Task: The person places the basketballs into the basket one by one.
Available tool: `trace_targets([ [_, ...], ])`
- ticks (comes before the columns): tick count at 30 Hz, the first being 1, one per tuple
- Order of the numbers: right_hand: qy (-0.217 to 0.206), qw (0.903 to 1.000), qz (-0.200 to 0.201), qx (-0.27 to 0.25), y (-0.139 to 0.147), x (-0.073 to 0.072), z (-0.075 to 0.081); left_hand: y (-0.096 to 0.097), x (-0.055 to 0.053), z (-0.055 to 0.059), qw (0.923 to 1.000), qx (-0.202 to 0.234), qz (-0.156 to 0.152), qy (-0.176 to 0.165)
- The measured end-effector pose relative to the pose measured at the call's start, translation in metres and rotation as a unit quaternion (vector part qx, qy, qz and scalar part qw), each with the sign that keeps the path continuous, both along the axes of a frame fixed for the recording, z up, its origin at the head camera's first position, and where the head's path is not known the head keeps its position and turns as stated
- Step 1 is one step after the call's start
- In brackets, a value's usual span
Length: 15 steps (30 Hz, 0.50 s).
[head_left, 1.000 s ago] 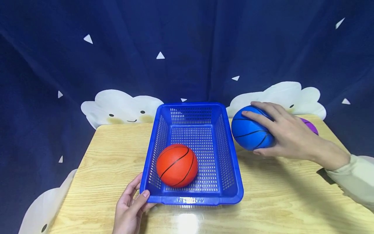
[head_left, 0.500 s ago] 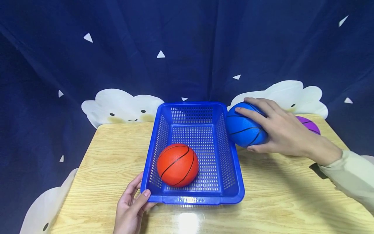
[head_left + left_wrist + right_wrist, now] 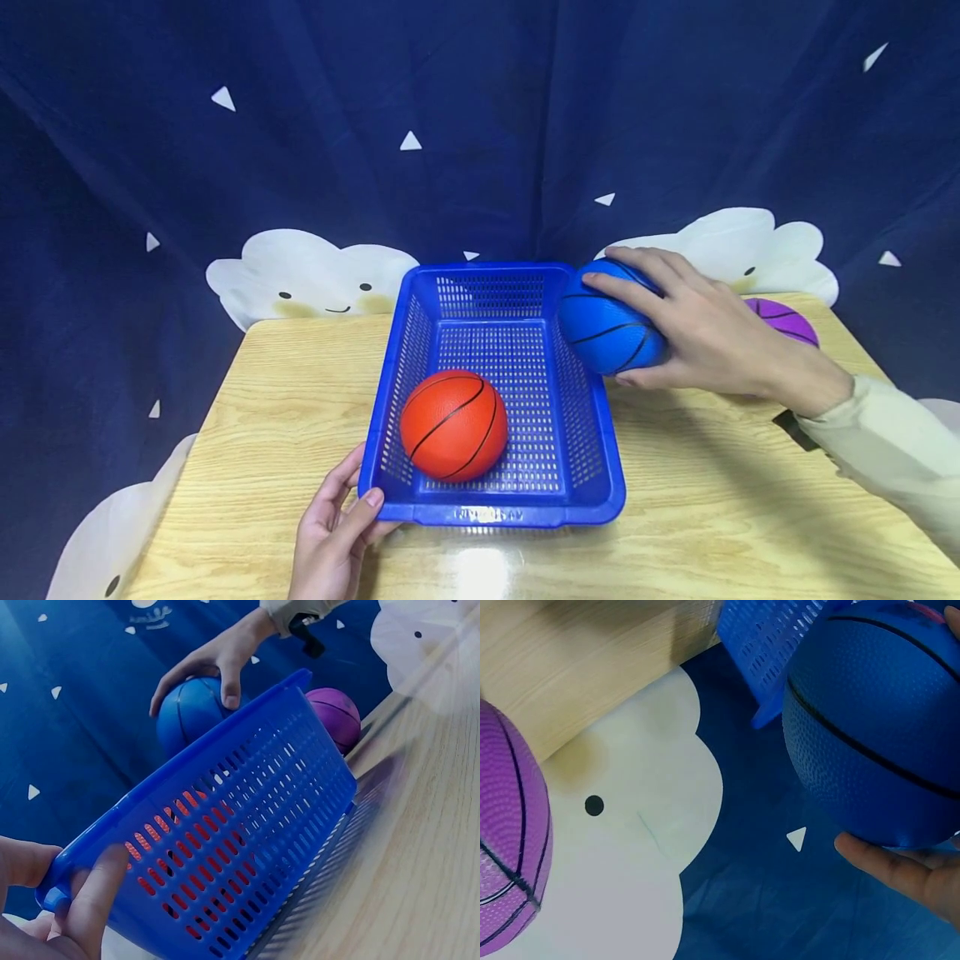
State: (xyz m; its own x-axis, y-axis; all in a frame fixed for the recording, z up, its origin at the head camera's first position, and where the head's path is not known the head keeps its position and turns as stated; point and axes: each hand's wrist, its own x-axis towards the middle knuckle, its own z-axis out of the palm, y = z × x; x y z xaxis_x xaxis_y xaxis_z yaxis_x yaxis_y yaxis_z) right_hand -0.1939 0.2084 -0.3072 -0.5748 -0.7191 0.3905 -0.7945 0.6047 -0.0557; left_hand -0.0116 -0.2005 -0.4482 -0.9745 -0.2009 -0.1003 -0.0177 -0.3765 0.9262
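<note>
Clearly off the table, the blue ball (image 3: 611,329) sits under the palm side of the right hand (image 3: 701,325), above the right rim of the blue basket (image 3: 495,514); whether it touches that rim cannot be told. This hand comes from the right, its fingers spread over the top of the ball and its thumb against the near side, holding it between them. The left hand (image 3: 330,533) pinches the basket's near left corner, thumb on the rim and fingers outside it. The orange ball (image 3: 453,425) lies inside, towards that same corner. The basket stands across the middle of the table (image 3: 277,433), its far end by the far edge. Near the table's far right corner is the purple ball (image 3: 787,321), partly hidden behind the right hand in the head view. The tabletop is pale wood grain, with a bright reflection by the near edge. Beyond it hangs a dark blue curtain (image 3: 480,83) with white clouds (image 3: 322,275) and small triangles (image 3: 410,142).
</note>
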Motion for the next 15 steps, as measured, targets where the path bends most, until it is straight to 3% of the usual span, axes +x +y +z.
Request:
trace_targets([
  [15,0.009,0.9998,0.017,-0.006,-0.0082,-0.0053,0.0001,0.0021,0.0003,0.0027,0.9999,-0.013,-0.011,0.005],
])
